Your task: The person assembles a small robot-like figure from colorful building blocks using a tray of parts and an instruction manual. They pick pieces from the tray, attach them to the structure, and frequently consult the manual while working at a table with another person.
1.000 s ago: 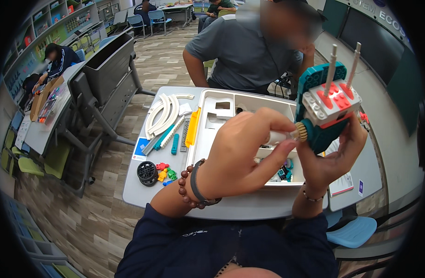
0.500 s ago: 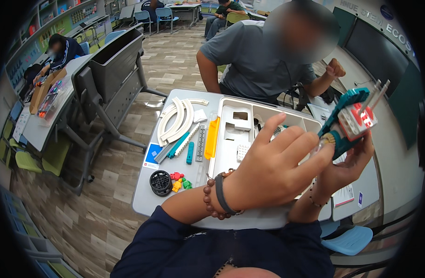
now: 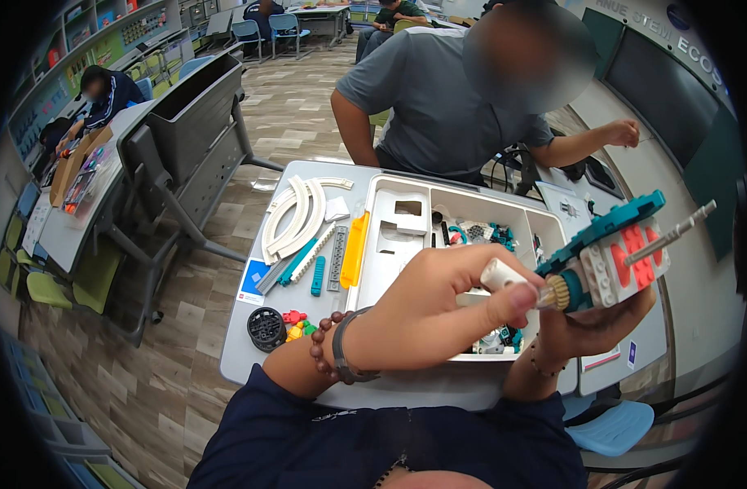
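Observation:
A toy building-brick assembly [image 3: 614,265] of teal, white and coral parts is held up over the right side of the table, a grey axle [image 3: 673,232] jutting from it. From below and behind, my right hand [image 3: 581,330] grips it, fingers partly hidden. My left hand [image 3: 438,306], wearing a beaded bracelet and a dark band, pinches a white tube-shaped piece [image 3: 504,275] between thumb and finger. That piece is beside the tan gear [image 3: 555,291] on the assembly; whether they join is hidden behind the thumb.
A white sorting tray [image 3: 379,191] holds loose parts. On the table's left are white curved tracks [image 3: 288,220], beams, a yellow piece [image 3: 354,248], a black wheel [image 3: 266,328] and small coloured figures. Across the table sits a person in grey [image 3: 438,106], one hand raised.
The assembly has turned, so its axle now points right. My left hand has shifted left and rolled, bringing the white piece into view. The person opposite has extended a forearm to the right.

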`<state>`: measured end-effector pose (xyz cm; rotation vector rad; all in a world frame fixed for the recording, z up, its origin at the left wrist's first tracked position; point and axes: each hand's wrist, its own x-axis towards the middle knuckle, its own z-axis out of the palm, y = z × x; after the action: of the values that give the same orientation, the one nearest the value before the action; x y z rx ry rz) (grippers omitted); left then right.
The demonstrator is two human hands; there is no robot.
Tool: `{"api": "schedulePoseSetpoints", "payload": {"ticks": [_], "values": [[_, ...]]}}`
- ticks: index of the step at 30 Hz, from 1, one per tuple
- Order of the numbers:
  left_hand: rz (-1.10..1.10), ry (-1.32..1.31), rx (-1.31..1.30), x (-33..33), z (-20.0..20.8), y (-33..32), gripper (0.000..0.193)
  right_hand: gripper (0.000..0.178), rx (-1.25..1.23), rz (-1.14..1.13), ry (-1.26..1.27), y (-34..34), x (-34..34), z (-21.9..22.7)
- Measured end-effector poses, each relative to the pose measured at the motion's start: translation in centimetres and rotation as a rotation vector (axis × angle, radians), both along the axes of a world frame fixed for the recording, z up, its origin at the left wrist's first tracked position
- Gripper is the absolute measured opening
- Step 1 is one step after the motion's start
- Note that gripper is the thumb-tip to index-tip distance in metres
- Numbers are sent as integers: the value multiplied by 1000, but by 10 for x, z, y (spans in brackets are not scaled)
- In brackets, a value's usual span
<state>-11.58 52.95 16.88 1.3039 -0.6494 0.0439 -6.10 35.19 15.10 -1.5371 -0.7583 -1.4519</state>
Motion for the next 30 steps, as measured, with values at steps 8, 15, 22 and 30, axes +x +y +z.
{"api": "schedulePoseSetpoints", "payload": {"ticks": [8,15,22,30], "values": [[285,-239,212,5,-7,-8,27,93,-90,-109,59,-3,-4,4],[970,-976,675,-2,-8,-20,25,78,-241,-68,117,-17,-8,7],[1139,-1307,639,2,-26,-31,19,75,-266,135,183,-23,-1,5],[808,-887,271,18,-31,-38,41,81,-272,105,91,-24,1,0]]}}
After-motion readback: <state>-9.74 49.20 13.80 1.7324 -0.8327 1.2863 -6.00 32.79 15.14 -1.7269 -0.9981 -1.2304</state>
